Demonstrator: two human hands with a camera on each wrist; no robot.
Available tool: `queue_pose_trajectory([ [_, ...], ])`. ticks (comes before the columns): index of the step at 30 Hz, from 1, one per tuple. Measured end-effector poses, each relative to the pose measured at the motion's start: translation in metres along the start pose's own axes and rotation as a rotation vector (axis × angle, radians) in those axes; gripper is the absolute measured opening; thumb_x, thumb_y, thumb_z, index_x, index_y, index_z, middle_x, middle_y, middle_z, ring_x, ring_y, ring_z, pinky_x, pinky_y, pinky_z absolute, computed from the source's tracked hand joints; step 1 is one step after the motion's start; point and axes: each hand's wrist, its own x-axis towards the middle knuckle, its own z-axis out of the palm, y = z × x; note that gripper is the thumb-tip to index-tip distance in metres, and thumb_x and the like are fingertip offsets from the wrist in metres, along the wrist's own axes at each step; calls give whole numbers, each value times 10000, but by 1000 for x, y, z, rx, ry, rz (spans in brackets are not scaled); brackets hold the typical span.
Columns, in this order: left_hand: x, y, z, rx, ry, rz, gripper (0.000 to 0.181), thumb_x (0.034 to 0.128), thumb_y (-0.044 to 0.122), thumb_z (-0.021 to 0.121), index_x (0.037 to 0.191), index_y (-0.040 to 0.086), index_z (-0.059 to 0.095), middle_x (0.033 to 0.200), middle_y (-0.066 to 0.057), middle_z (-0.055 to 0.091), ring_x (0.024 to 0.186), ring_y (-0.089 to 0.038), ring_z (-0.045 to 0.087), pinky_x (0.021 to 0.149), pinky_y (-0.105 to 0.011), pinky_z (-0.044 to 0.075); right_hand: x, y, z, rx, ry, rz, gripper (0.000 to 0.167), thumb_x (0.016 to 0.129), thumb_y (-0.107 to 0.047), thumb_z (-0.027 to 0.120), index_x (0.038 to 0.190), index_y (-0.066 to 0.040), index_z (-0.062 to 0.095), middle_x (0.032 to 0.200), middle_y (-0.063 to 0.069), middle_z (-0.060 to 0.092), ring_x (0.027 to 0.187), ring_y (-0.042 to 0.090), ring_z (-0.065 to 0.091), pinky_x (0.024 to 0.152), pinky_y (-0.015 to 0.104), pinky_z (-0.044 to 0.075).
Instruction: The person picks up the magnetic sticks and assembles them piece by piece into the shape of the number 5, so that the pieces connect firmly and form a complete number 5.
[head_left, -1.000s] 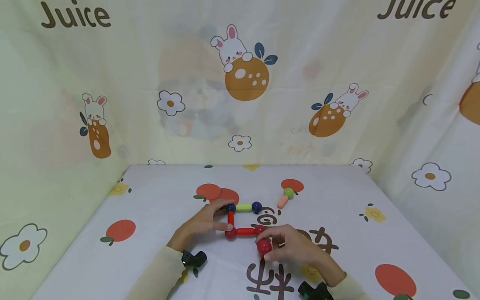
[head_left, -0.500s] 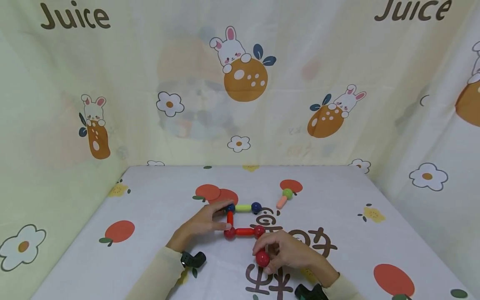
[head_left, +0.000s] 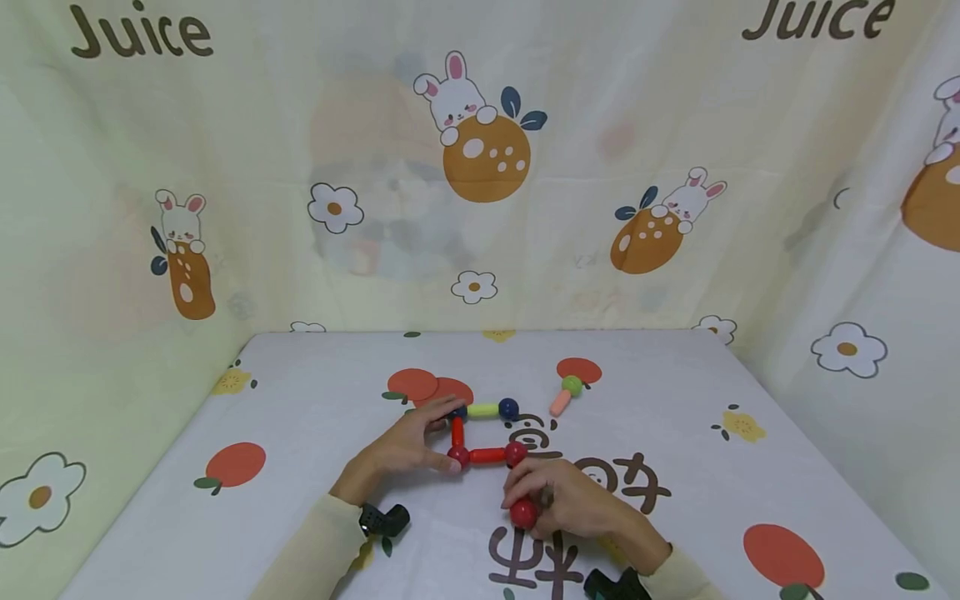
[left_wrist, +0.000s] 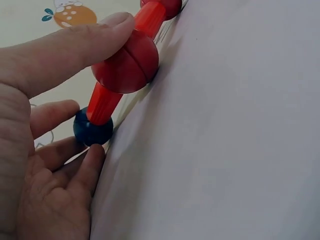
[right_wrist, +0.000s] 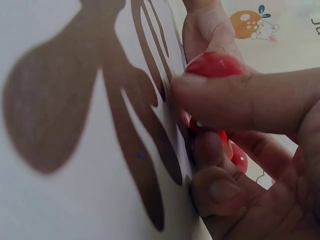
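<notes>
A toy frame of balls and rods lies on the table. It has a dark blue ball (head_left: 508, 409), a lime-green rod (head_left: 482, 411), red rods (head_left: 487, 456) and red balls (head_left: 515, 453). My left hand (head_left: 405, 446) grips its left side, thumb against the corner red ball (left_wrist: 127, 65), fingers around the other blue ball (left_wrist: 93, 127). Nearer the front edge, my right hand (head_left: 562, 496) pinches a separate-looking red ball (head_left: 523, 513) between thumb and fingers. What lies behind this ball is mostly hidden by the fingers.
Beyond the frame, to the right, lies a pink rod (head_left: 560, 403) with a light green ball (head_left: 572, 385) at its end. A printed cloth (head_left: 300, 367) covers the table. Curtains (head_left: 570, 250) stand behind and at both sides.
My right hand has drawn the red ball towards me, widening its gap from the frame's right red ball. The frame has shifted slightly away, and my left thumb sits lower on its corner ball.
</notes>
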Motion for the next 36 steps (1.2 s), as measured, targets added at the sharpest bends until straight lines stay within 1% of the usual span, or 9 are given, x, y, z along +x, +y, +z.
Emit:
queue_pose_trajectory([
  [8, 1, 1, 0, 13, 21, -32, 918, 791, 254, 867, 1576, 220, 393, 1667, -47, 262, 1438, -319, 428, 1144, -500, 395, 2, -1, 1, -66, 29, -4, 446, 715, 90, 739, 1013, -232, 818, 1171, -31, 624, 1201, 279, 464, 923, 296, 526],
  [15, 3, 1, 0, 26, 36, -37, 876, 814, 271, 849, 1568, 210, 408, 1678, -88, 229, 1427, -352, 437, 1125, -536, 408, 3, 1, 1, -128, 85, -65, 480, 685, 113, 661, 997, -219, 813, 1155, -25, 601, 1151, 259, 482, 904, 296, 498],
  [19, 2, 1, 1, 32, 57, -40, 800, 824, 262, 838, 1533, 214, 470, 1678, -75, 234, 1432, -346, 433, 1132, -549, 393, 4, 3, 3, -131, 115, -88, 472, 679, 123, 652, 976, -209, 807, 1160, -6, 607, 1150, 262, 491, 916, 304, 487],
  [21, 2, 0, 2, 16, 76, -35, 729, 825, 246, 838, 1485, 199, 534, 1655, -75, 277, 1412, -352, 457, 1125, -545, 405, 3, 2, 4, -125, 128, -85, 465, 683, 122, 654, 977, -206, 804, 1174, 3, 612, 1169, 270, 488, 929, 316, 491],
  [25, 1, -1, 3, -36, 122, -12, 524, 828, 198, 846, 1317, 174, 661, 1457, -62, 440, 1336, -350, 528, 1100, -510, 445, 4, 1, 5, -125, 169, -49, 462, 719, 132, 650, 1001, -202, 800, 1206, 1, 623, 1187, 280, 497, 873, 327, 511],
  [28, 0, -3, 3, -64, 137, 9, 380, 834, 159, 843, 1185, 179, 699, 1258, -28, 530, 1248, -296, 592, 1090, -469, 466, 4, 0, 5, -125, 202, -30, 447, 762, 140, 649, 1019, -193, 800, 1219, -3, 633, 1183, 282, 517, 827, 337, 520],
  [30, 0, -3, 3, -69, 136, 21, 311, 844, 142, 833, 1126, 183, 709, 1165, 3, 595, 1184, -250, 619, 1072, -447, 486, 4, 0, 5, -120, 217, -25, 431, 782, 134, 643, 1022, -189, 798, 1228, -3, 639, 1201, 286, 522, 854, 339, 523],
  [33, 0, -5, 3, -63, 129, 36, 258, 854, 132, 824, 1087, 171, 720, 1073, 18, 665, 1082, -210, 632, 1020, -412, 521, 4, 1, 6, -81, 228, -18, 354, 819, 78, 659, 1034, -169, 794, 1254, 26, 642, 1229, 294, 510, 882, 336, 529],
  [36, 0, -7, 4, -48, 132, 37, 260, 847, 148, 833, 1085, 172, 729, 1037, 22, 682, 1007, -200, 628, 942, -370, 547, 3, 2, 7, -50, 233, -19, 217, 858, -50, 730, 1037, -157, 790, 1264, 45, 642, 1214, 284, 506, 851, 313, 534],
])
